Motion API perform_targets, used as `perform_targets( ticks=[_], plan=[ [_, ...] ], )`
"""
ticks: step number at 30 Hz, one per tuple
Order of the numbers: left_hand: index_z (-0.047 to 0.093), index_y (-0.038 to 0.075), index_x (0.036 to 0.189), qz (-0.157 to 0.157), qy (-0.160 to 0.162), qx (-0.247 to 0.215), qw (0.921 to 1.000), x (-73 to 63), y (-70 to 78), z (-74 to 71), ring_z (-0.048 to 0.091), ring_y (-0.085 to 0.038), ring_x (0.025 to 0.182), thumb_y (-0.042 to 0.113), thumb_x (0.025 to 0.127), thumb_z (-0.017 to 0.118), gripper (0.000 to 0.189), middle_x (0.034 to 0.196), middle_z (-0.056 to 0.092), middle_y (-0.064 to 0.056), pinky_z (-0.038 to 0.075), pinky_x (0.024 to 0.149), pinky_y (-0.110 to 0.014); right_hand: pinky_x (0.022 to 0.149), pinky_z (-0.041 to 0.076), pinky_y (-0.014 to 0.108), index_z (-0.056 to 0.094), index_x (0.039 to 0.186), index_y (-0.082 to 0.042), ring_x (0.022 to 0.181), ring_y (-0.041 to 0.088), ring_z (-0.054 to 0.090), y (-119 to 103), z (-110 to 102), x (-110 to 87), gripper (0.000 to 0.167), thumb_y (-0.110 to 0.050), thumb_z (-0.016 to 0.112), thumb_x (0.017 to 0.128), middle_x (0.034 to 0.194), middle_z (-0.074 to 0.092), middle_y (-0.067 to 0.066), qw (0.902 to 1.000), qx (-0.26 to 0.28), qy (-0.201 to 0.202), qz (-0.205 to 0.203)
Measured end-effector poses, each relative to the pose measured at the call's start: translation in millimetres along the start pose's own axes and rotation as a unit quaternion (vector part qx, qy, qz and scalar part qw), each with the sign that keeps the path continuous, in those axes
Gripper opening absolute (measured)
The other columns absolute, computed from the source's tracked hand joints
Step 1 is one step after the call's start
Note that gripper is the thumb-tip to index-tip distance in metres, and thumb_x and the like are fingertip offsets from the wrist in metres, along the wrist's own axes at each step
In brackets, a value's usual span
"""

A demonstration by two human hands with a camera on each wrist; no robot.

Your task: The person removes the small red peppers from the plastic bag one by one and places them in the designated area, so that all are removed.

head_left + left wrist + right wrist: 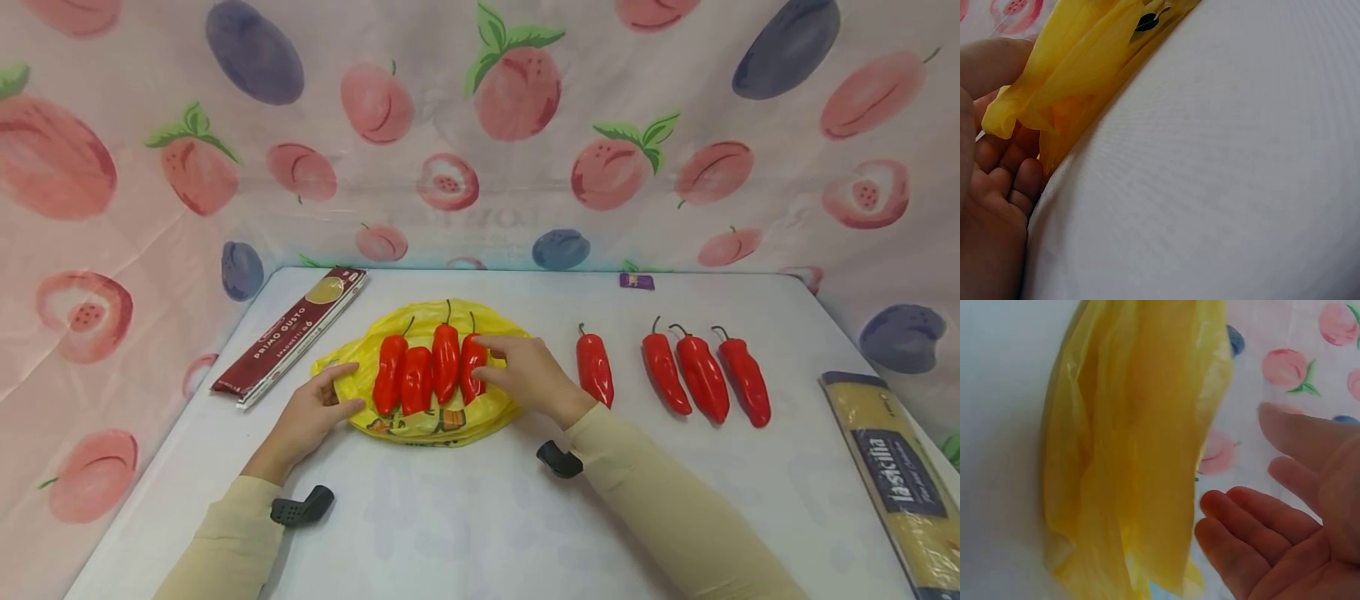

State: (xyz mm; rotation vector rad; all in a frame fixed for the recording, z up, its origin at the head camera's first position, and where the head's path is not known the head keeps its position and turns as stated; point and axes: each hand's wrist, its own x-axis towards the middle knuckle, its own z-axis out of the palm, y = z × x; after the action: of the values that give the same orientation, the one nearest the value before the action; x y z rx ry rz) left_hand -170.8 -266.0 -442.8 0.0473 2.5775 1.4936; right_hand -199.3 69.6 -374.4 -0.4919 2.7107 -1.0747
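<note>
In the head view a yellow plastic bag (420,429) lies spread on the table, with several red peppers (446,367) side by side, stems pointing away. The bag's front fold covers the lower ends of some. My left hand (311,417) holds the bag's left edge; in the left wrist view yellow plastic (1079,69) runs between thumb and curled fingers. My right hand (528,371) is at the rightmost pepper on the bag (472,362), thumb and forefinger touching it or very near. The right wrist view shows the right hand's fingers (1260,531) apart and loosely bent, beside the bag (1154,444).
Right of the bag lie a single red pepper (595,367), partly behind my right forearm, and three more peppers (702,379). A dark red spaghetti pack (288,337) lies at the left. A lasagna pack (896,467) sits at the right edge, a small purple packet (637,282) at the back.
</note>
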Motion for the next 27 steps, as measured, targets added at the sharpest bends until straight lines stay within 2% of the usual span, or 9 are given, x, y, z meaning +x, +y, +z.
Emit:
perform_targets(
  ticks=[9,15,19,22,27],
  plan=[
    [0.046,0.012,0.149,-0.001,-0.002,-0.006,1.0000,0.8,-0.1,0.9,0.043,-0.034,0.132,0.030,0.092,0.073,0.066,0.153,0.039,-0.017,0.038,0.108,-0.051,0.069,0.055,0.020,0.056,0.145,-0.018,0.109,0.021,0.056,-3,11,9.8,0.056,-0.024,0.075,0.092,0.122,0.065,0.006,0.9987,-0.022,-0.020,0.041],
    [0.046,0.012,0.150,0.002,0.000,-0.004,1.0000,-0.2,2.4,0.3,0.043,-0.033,0.132,0.030,0.093,0.072,0.065,0.153,0.039,-0.017,0.038,0.109,-0.050,0.067,0.054,0.021,0.055,0.146,-0.018,0.117,0.023,0.052,0,16,14.0,0.060,-0.024,0.077,0.091,0.132,0.061,0.008,0.9979,-0.017,-0.023,0.058],
    [0.045,0.011,0.150,0.005,-0.002,-0.005,1.0000,-0.8,2.8,-0.2,0.042,-0.033,0.133,0.030,0.093,0.072,0.066,0.153,0.039,-0.018,0.037,0.109,-0.051,0.074,0.056,0.023,0.052,0.148,-0.017,0.120,0.024,0.051,3,20,15.8,0.063,-0.024,0.077,0.090,0.136,0.059,0.008,0.9979,-0.013,-0.027,0.057],
    [0.045,0.011,0.150,0.005,-0.002,-0.008,1.0000,-0.9,2.6,0.0,0.043,-0.033,0.133,0.030,0.093,0.072,0.066,0.153,0.040,-0.017,0.037,0.109,-0.050,0.084,0.055,0.027,0.051,0.148,-0.015,0.121,0.024,0.051,5,23,17.5,0.064,-0.024,0.077,0.090,0.139,0.058,0.008,0.9981,-0.016,-0.031,0.050],
    [0.046,0.012,0.149,0.003,0.000,-0.007,1.0000,0.2,0.1,0.5,0.043,-0.033,0.133,0.030,0.092,0.073,0.066,0.153,0.040,-0.016,0.038,0.109,-0.050,0.085,0.054,0.027,0.048,0.150,-0.014,0.124,0.024,0.049,6,27,20.4,0.067,-0.026,0.077,0.090,0.144,0.054,0.009,0.9974,-0.012,-0.040,0.059]
  ],
)
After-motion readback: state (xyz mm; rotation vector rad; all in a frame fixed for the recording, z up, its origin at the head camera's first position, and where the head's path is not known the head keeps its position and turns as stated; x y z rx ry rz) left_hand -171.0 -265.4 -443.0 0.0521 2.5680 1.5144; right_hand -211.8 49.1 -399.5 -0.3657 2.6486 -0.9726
